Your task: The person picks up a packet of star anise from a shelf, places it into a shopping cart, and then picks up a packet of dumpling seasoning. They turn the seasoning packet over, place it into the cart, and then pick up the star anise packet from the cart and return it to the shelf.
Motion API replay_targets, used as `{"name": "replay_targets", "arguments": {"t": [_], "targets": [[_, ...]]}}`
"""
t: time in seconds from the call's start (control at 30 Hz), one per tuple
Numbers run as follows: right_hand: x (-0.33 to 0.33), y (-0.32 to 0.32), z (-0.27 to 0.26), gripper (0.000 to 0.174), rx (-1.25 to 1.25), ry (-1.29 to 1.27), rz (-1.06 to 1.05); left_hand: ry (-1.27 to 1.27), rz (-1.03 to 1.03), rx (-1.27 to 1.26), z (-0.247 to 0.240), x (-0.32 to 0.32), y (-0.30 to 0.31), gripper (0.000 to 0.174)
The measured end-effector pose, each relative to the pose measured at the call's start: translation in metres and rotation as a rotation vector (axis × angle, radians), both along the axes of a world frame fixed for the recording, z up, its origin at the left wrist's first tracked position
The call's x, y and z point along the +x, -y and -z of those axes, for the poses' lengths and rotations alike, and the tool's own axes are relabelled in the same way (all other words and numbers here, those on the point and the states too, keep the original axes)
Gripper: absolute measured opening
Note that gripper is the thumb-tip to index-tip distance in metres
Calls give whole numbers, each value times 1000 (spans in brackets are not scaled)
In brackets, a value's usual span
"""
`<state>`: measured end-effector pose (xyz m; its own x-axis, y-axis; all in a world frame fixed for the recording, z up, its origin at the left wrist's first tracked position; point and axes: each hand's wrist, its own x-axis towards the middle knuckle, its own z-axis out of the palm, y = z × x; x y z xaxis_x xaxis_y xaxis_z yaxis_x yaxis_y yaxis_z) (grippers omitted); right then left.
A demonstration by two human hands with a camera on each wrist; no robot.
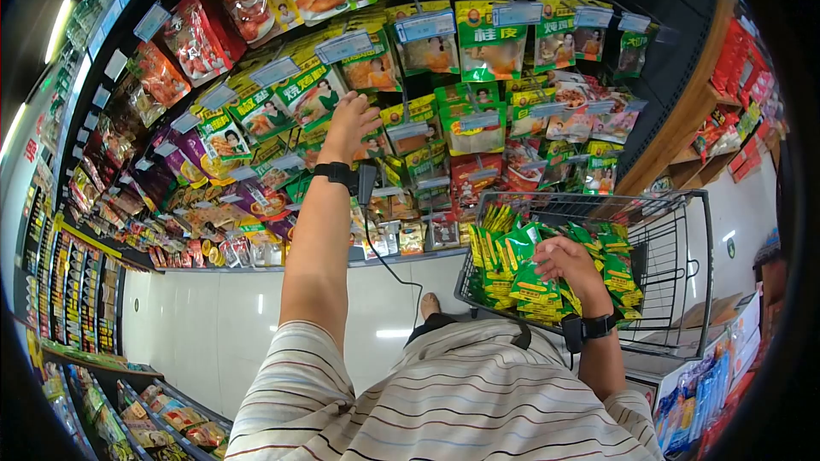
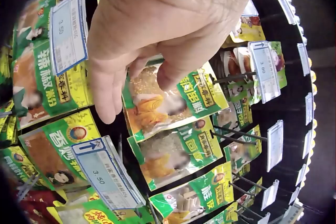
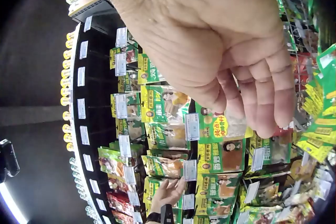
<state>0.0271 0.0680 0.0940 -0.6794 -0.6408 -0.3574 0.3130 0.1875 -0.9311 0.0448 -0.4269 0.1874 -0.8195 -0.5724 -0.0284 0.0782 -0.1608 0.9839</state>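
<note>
My left hand (image 1: 353,126) reaches up to a rack of hanging spice packets. In the left wrist view its fingers and thumb extend in front of a green-and-yellow spice packet (image 2: 163,103), fingertips close to its face and left edge. A price tag (image 2: 68,32) hangs just left of the fingers. My right hand (image 1: 568,265) is held over a wire shopping cart (image 1: 675,269), fingers loosely bent with nothing between them. Beneath it lies a heap of green-and-yellow packets (image 1: 512,260). In the right wrist view the palm of the right hand (image 3: 220,40) fills the upper part.
Rows of packets on hooks, with price tags (image 1: 517,14) sticking out, cover the shelf. Larger red bags (image 1: 196,38) hang at the upper left. A wooden shelf end (image 1: 675,119) stands behind the cart. White tiled floor (image 1: 205,307) lies below; cartons (image 1: 726,324) stand at the right.
</note>
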Motion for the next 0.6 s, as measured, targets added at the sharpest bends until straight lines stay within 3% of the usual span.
{"name": "replay_targets", "arguments": {"t": [0.1, 0.2, 0.3, 0.37, 0.6], "targets": [[1, -1, 4, 29, -13, 4, -7, 18, 32, -12, -1, 9, -5, 76], [1, -6, 10, 30, -12, 31, -9, -54, -8, -31, 3, 23, -27, 64], [2, -10, 17, 31, -3, 51, -5, -70, 175, 20, 17, 47, -50, 41], [2, -19, 27, 31, 4, 61, -4, -37, 159, 4, 16, 75, -99, 25], [4, -54, 68, 17, -9, 46, -31, 305, 321, 88, 137, 149, -184, 19]]}}
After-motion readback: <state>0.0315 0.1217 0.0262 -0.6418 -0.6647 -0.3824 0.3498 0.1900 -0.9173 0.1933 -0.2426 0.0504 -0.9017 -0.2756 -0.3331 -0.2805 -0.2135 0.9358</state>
